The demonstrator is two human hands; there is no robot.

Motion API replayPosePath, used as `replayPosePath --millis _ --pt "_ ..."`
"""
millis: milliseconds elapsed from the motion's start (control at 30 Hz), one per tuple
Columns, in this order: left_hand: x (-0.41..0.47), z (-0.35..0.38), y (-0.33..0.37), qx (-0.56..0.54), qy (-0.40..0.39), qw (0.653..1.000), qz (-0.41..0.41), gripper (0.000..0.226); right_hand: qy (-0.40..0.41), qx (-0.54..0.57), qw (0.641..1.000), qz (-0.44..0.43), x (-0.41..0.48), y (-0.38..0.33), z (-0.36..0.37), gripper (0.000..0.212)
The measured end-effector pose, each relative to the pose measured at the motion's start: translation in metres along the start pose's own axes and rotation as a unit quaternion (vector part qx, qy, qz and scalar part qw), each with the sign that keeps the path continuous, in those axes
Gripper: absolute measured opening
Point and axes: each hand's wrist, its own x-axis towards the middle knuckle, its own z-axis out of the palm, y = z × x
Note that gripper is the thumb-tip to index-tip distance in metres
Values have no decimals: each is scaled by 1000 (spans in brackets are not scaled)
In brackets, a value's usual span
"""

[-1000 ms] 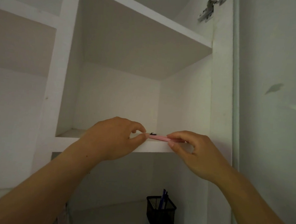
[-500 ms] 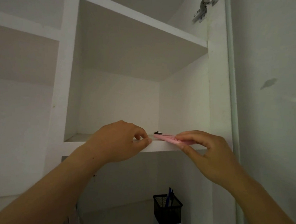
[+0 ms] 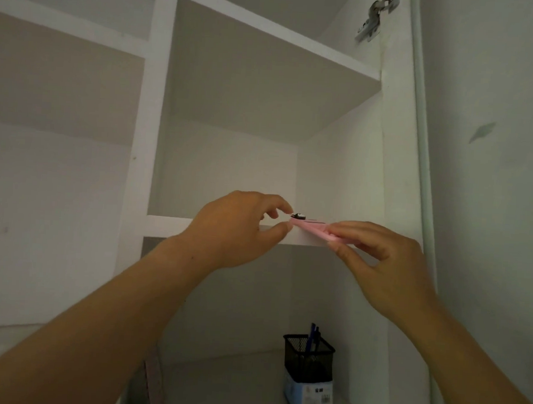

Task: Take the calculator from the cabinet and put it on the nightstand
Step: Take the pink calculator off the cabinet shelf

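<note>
While the pink calculator (image 3: 312, 229) lies tilted across the front edge of the cabinet shelf (image 3: 170, 224), pinched at its right end by the right hand (image 3: 383, 259) with the left hand (image 3: 235, 231) loosely curled beside it, lifting it clear and carrying it to the unseen nightstand remain.

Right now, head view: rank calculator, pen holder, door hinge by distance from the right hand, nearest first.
1. Calculator: pinched by the right hand, at the shelf edge.
2. Pen holder: lower shelf, below the hand.
3. Door hinge: top right, high above.
</note>
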Motion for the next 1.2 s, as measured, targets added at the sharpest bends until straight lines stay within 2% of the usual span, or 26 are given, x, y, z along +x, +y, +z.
replayPosePath --millis 133,333,533,700,833,900,933,1100,1200 --pt "-6 1 -2 21 12 1000 7 35 44 5 999 -9 -13 1 0 27" --pt "-7 -2 5 -35 10 999 5 37 115 14 993 -34 -30 -7 -3 33" --pt "-43 9 33 -171 88 981 8 33 149 -2 987 -60 -68 -27 -10 27" --pt "-85 40 51 -370 74 922 -85 33 131 12 991 -34 -117 -43 -4 26" --pt "-123 73 58 -507 34 841 -185 37 112 17 994 -15 -165 -50 11 24" --pt "-143 88 60 -542 8 815 -205 39 88 15 996 -11 -189 -54 18 23" --pt "-153 95 61 -549 -7 810 -205 40 71 13 997 -7 -201 -56 21 24" --pt "-204 113 63 -510 -31 832 -215 52 7 16 1000 19 -254 -68 29 24" --pt "-234 113 62 -498 -31 831 -247 55 -22 33 998 47 -282 -78 28 36"
